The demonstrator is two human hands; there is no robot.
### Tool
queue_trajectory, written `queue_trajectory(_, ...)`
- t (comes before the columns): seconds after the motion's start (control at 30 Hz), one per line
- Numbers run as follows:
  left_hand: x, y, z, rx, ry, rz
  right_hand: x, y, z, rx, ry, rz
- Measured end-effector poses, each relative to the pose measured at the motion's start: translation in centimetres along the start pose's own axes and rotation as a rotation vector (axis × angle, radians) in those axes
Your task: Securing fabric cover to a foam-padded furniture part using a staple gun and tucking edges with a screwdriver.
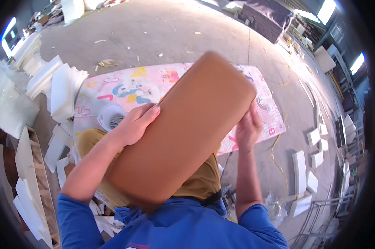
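A long brown upholstered cushion [187, 128] with rounded corners lies slanted across my lap, its far end raised toward the upper right. My left hand [139, 123] grips its left edge, with the thumb on top and the other fingers mostly under the edge. On the far right edge, my right hand [249, 126] is wrapped round the side near the corner; part of its fingers is hidden behind the cushion. The cushion's outline is slightly blurred. Its underside cannot be seen.
A pink patterned mat [112, 83] lies on the floor ahead, bearing a white bowl [111, 116]. White foam blocks [63, 91] are stacked at left, near a wooden frame [38, 178]. More foam pieces [300, 172] and a yellow hose [277, 162] are at right. A dark wrapped block [264, 18] stands far off.
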State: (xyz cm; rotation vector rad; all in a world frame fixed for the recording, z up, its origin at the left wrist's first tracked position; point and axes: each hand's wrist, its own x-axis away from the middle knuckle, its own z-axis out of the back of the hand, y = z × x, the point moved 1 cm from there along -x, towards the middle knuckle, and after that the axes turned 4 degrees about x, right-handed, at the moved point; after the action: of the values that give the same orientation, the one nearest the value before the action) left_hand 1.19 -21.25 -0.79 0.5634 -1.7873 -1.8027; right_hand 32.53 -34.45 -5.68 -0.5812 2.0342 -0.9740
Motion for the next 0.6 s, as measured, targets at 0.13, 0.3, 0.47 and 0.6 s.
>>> queue_trajectory(0.13, -1.0, -3.2, -1.1, 0.289, 0.289, -0.375, -10.4, -7.3, -10.2, -0.043, -0.534, 0.214)
queue_trajectory(0.3, 5.8, -8.6, -5.1, 0.741, 0.497, -0.289, -11.1, -10.2, -21.8, 0.194, -1.119, 0.228)
queue_trajectory(0.47, 15.1, -9.1, -4.2, 0.678, 0.483, 0.083, -5.3, -5.9, -27.6, 0.213, -1.383, 0.114)
queue_trajectory(0.6, 21.0, -2.1, 2.7, -0.701, 0.663, 0.063, -2.6, -2.6, -30.1, 0.251, -1.426, 0.023)
